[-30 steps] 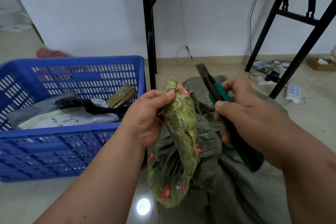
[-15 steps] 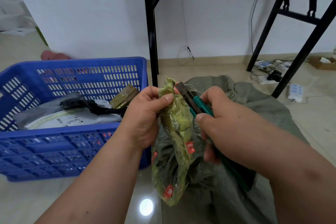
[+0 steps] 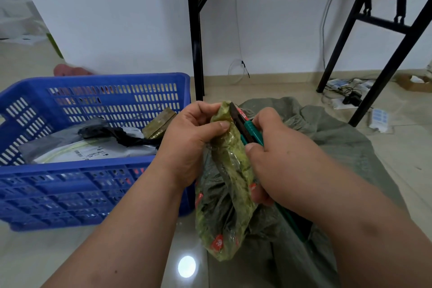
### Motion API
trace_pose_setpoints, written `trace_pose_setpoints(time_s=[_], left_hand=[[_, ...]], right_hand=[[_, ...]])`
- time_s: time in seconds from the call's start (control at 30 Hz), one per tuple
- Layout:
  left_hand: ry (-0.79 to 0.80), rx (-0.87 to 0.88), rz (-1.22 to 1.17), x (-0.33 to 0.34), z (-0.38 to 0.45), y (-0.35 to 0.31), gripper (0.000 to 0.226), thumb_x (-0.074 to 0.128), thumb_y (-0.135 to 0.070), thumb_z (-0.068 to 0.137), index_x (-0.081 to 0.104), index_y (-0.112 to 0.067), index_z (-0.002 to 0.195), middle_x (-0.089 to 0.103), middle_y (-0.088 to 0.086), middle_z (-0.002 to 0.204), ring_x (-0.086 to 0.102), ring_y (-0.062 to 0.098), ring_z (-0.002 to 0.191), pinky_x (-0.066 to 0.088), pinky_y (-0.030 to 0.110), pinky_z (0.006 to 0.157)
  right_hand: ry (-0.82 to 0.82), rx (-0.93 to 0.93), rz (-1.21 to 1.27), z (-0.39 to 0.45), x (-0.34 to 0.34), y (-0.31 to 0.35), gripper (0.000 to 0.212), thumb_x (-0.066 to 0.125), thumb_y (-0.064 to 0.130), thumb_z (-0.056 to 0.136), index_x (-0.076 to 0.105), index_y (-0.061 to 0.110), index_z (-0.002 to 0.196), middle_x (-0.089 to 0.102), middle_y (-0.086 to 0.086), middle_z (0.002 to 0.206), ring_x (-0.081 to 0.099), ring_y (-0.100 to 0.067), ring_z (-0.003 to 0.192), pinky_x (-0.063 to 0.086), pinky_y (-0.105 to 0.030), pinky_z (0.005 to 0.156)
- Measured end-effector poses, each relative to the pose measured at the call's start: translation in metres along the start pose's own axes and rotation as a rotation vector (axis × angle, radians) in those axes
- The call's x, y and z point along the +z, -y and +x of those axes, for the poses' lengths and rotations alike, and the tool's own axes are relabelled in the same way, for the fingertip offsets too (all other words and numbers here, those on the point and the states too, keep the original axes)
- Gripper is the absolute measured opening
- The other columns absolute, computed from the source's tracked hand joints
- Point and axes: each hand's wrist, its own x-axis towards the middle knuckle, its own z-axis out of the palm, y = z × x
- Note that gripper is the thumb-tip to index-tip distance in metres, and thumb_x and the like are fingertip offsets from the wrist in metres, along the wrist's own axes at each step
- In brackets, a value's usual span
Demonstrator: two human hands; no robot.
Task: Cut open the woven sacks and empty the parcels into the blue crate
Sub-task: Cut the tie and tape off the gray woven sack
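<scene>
The left hand (image 3: pixel 187 140) pinches the top of one grey-green woven sack's taped neck (image 3: pixel 230 170), whose long axis runs 12 to 6 o'clock. At its 3 o'clock, the right hand (image 3: pixel 280 161) grips one green-handled utility knife (image 3: pixel 245 126), blade touching the neck's top. One blue slotted plastic crate (image 3: pixel 98 175) at 9 o'clock holds several parcels.

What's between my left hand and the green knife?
In the head view, the taped sack neck, gripped by the left hand; the knife presses its far side.
</scene>
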Motion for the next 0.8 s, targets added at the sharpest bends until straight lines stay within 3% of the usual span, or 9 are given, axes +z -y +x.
trace_pose_setpoints(time_s=[0.1, 0.3, 0.5, 0.57, 0.67, 0.8], left_hand=[[-0.016, -0.031, 0.009, -0.002, 0.001, -0.002, 0.005, 0.065, -0.006, 0.081, 0.062, -0.01, 0.081, 0.068, 0.002, 0.077, 0.065, 0.009, 0.069, 0.052, 0.019, 0.06], [-0.116, 0.037, 0.184, -0.002, 0.003, 0.0, 0.008, 0.069, -0.01, 0.086, 0.065, -0.007, 0.08, 0.07, 0.005, 0.079, 0.067, 0.01, 0.073, 0.054, 0.018, 0.065], [-0.135, 0.126, 0.446, 0.004, 0.002, 0.0, 0.01, 0.064, -0.018, 0.093, 0.063, -0.013, 0.084, 0.065, 0.017, 0.094, 0.061, 0.012, 0.075, 0.051, 0.017, 0.06], [-0.13, 0.122, 0.521, 0.003, 0.002, 0.0, 0.012, 0.063, -0.021, 0.093, 0.063, -0.015, 0.083, 0.062, 0.016, 0.098, 0.059, 0.014, 0.079, 0.053, 0.022, 0.064], [-0.108, 0.084, 0.551, 0.003, -0.001, -0.003, 0.013, 0.06, -0.02, 0.095, 0.061, -0.011, 0.086, 0.06, 0.022, 0.09, 0.055, 0.019, 0.076, 0.055, 0.045, 0.074], [-0.135, 0.102, 0.597, 0.007, -0.003, -0.003, 0.014, 0.06, -0.022, 0.096, 0.061, -0.014, 0.084, 0.064, 0.018, 0.087, 0.058, 0.024, 0.076, 0.055, 0.05, 0.077]], right_hand=[[0.009, 0.001, -0.021, -0.002, -0.003, 0.002, 0.016, 0.044, 0.025, 0.099, 0.033, 0.027, 0.111, 0.064, -0.007, 0.086, 0.068, -0.025, 0.074, 0.059, -0.045, 0.07], [-0.009, -0.015, -0.132, -0.004, 0.002, 0.003, 0.022, 0.047, 0.021, 0.097, 0.03, 0.026, 0.109, 0.06, -0.004, 0.081, 0.064, -0.022, 0.07, 0.056, -0.038, 0.063], [-0.037, 0.029, -0.156, -0.003, 0.004, 0.005, 0.022, 0.048, 0.021, 0.096, 0.027, 0.024, 0.1, 0.051, -0.004, 0.084, 0.056, -0.023, 0.074, 0.038, -0.03, 0.05], [-0.023, 0.037, -0.146, -0.003, 0.004, 0.005, 0.02, 0.048, 0.022, 0.096, 0.029, 0.023, 0.101, 0.05, -0.003, 0.083, 0.055, -0.021, 0.073, 0.038, -0.031, 0.051], [0.018, 0.044, -0.109, -0.002, 0.004, 0.006, 0.018, 0.048, 0.021, 0.096, 0.033, 0.021, 0.108, 0.054, -0.005, 0.087, 0.062, -0.024, 0.076, 0.05, -0.034, 0.06], [0.035, 0.048, -0.109, -0.005, -0.001, 0.006, 0.016, 0.046, 0.023, 0.097, 0.035, 0.021, 0.108, 0.057, -0.007, 0.09, 0.064, -0.026, 0.078, 0.053, -0.037, 0.064]])
